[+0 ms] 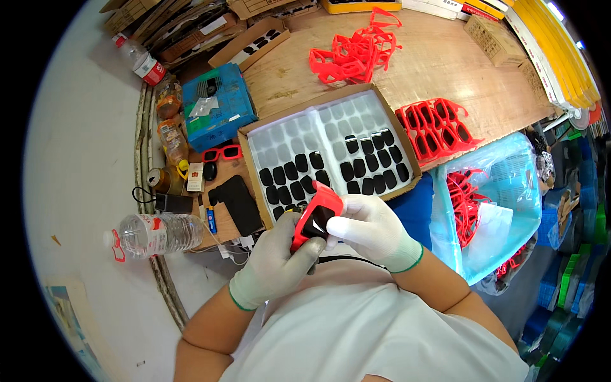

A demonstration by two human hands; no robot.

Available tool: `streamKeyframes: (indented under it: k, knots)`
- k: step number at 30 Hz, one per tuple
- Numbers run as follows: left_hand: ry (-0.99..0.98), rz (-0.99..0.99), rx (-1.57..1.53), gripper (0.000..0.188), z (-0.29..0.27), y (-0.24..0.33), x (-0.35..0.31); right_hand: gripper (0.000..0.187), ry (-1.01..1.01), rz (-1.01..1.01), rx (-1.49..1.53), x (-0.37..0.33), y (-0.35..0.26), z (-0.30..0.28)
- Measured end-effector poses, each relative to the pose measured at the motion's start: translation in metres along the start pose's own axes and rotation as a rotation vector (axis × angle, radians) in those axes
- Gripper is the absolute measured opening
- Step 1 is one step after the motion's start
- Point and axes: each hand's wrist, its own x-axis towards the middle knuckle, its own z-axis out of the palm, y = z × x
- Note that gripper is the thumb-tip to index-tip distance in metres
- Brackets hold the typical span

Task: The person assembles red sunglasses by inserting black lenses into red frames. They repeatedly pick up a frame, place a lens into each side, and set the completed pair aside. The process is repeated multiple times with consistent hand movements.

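Observation:
Close to my body I hold a red sunglasses frame (321, 205) with a dark lens in it. My left hand (278, 258), in a grey-stained white glove, grips its lower edge with the thumb on the front. My right hand (372, 230), in a whiter glove, closes on the other side, its thumb against the dark lens (316, 223). Just beyond lies an open cardboard box (244, 139) with rows of dark lenses (363, 167) on a pale sheet; its near edge is partly hidden by my hands.
Red frames with dark lenses (436, 127) line up right of the box. Bare red frames (356, 54) pile up farther back. A blue-lined bin (519, 191) holds more frames at right. At left stand a blue box (216, 105) and a large water bottle (162, 234).

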Motion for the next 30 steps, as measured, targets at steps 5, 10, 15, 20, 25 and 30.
streamKeyframes:
  k: [5,10,15,20,25,30]
  knots:
    - [-0.025,-0.077,0.140,0.034,-0.006,0.002,-0.007,0.023,-0.024,0.023,0.018,0.003,0.019,0.002]
    - [0.010,0.015,0.069,0.038,0.000,0.008,0.022,0.022,0.075,-0.134,-0.088,0.009,0.008,-0.010]
    - [0.070,0.072,0.135,0.038,0.017,0.002,0.032,0.024,0.084,-0.055,-0.370,0.001,-0.015,-0.017]
    - [0.005,0.090,0.128,0.038,0.017,-0.007,0.035,0.025,0.122,-0.041,-0.349,-0.002,-0.006,-0.018]
    - [-0.005,0.073,0.090,0.034,0.017,-0.015,0.032,0.025,0.140,-0.081,-0.349,-0.004,0.004,-0.020]
    - [-0.061,0.045,-0.009,0.033,0.013,-0.016,0.031,0.025,0.159,-0.090,-0.259,-0.004,0.022,-0.023]
